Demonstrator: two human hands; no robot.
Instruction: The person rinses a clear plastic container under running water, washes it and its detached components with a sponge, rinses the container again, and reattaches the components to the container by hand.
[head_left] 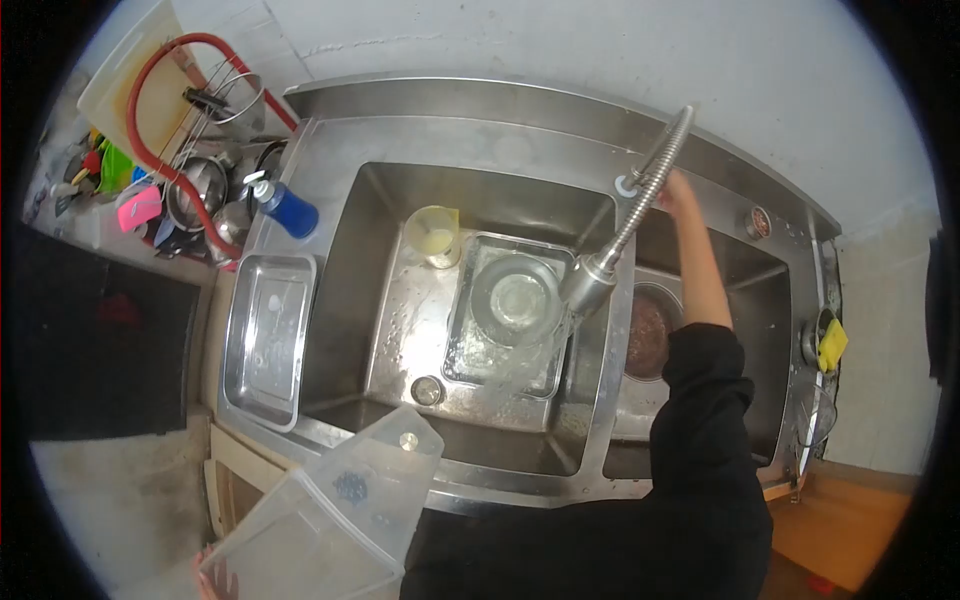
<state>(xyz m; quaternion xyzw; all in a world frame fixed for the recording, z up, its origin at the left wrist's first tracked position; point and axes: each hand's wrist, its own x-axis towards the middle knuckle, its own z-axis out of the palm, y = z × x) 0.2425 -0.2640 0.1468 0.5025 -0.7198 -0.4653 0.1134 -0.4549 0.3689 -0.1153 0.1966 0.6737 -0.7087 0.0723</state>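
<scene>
My left hand [218,578] is at the lower left, its fingers gripping the edge of a clear plastic container [300,540]. The container is tilted, and its wall with a bluish mark [350,487] overlaps the sink's front edge. My right hand [677,192] reaches to the back of the sink, at the base of the spring-hose faucet [655,190]. Its fingers look curled, but the hose partly hides them and what they hold. The spray head [590,287] hangs over the left basin, with water streaking below it. Under it, a round translucent bowl [515,300] sits in a rectangular metal tray [455,365].
A plastic measuring jug [432,238] stands in the left basin near the drain [427,390]. A brown round item [650,335] lies in the right basin. On the left are a blue soap bottle [288,208], a metal tray [238,340], and cluttered utensils with a red hose [135,110].
</scene>
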